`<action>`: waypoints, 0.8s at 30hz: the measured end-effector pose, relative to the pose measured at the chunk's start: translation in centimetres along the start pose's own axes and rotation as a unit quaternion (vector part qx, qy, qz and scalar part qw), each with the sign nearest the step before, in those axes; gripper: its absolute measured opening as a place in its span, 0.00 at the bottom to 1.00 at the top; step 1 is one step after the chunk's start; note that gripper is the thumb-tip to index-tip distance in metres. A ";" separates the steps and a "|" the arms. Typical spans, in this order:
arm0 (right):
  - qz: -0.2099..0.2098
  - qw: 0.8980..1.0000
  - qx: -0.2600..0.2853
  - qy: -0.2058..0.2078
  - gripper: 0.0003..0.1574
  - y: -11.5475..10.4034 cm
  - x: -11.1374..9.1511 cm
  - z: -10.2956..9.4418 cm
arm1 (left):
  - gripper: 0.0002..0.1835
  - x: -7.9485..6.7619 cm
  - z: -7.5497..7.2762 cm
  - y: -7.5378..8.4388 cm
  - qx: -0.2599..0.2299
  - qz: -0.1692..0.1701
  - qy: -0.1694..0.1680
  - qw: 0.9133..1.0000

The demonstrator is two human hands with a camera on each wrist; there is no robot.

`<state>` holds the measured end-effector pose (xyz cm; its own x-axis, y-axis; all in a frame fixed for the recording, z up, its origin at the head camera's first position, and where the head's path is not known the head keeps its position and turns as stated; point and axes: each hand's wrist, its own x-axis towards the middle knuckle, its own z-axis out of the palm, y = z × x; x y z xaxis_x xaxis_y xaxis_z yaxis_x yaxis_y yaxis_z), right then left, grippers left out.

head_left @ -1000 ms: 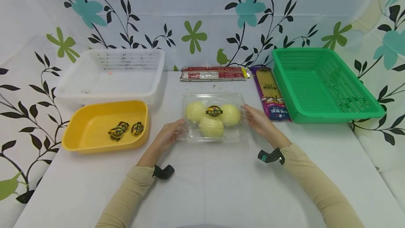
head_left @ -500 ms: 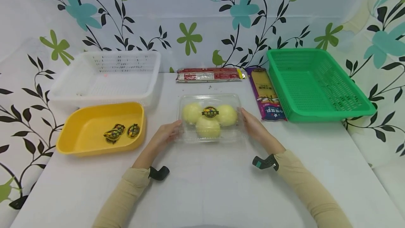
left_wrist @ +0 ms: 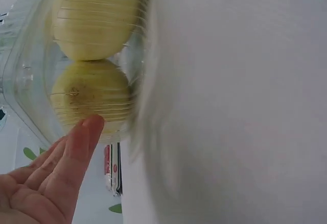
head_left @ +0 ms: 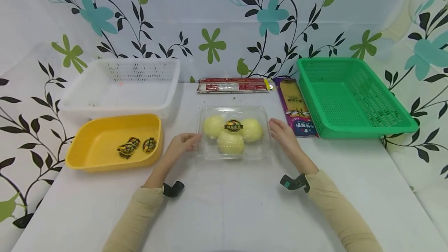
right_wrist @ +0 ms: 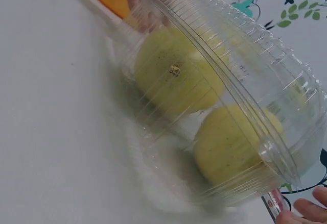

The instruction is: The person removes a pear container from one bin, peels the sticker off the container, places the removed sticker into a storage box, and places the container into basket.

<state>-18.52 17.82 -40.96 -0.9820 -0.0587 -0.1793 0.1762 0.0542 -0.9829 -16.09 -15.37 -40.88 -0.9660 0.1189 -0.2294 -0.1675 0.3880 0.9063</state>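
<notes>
A clear plastic clamshell box (head_left: pixel 233 132) with three pale yellow-green round fruits (head_left: pixel 231 143) sits shut on the table's middle. A black and gold oval sticker (head_left: pixel 233 126) is on its lid. My left hand (head_left: pixel 182 143) is at the box's left side, its fairly straight fingertips touching the plastic. In the left wrist view the fingers (left_wrist: pixel 76 152) reach up against the box wall. On the other side is my right hand (head_left: pixel 282 133), with loosely bent fingers beside the box edge. The right wrist view shows those fingers (right_wrist: pixel 311 208) a little apart from the plastic.
A yellow tray (head_left: pixel 87 147) with several loose oval stickers (head_left: pixel 127 147) stands left, before a white basket (head_left: pixel 119 106). At the back lie a red packet (head_left: pixel 232 85) and a purple pasta packet (head_left: pixel 297 108). A green basket (head_left: pixel 353 96) stands at right.
Both hands have loosened from the box sides, the right one coming slightly away. The box stays about where it was on the table. The whole head view has shifted a little.
</notes>
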 end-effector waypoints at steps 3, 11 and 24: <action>-0.086 0.995 -0.044 0.030 0.27 -0.5 -0.1 0.3 | 0.31 -0.3 0.2 -0.6 0.042 0.056 0.013 0.997; -0.232 0.961 -0.138 0.055 0.19 -1.6 0.2 1.9 | 0.24 -0.5 -0.1 -1.2 0.071 0.114 0.034 0.990; -0.296 0.934 -0.198 0.036 0.15 -4.3 0.2 7.0 | 0.16 0.3 0.4 -2.3 0.050 0.160 0.021 0.986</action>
<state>-18.97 10.64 -37.09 -0.9043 -0.1279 0.4073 -0.4229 0.3993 -0.8135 -15.93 -15.91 -43.20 -0.9738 0.2133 0.0796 0.1659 0.4257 0.8895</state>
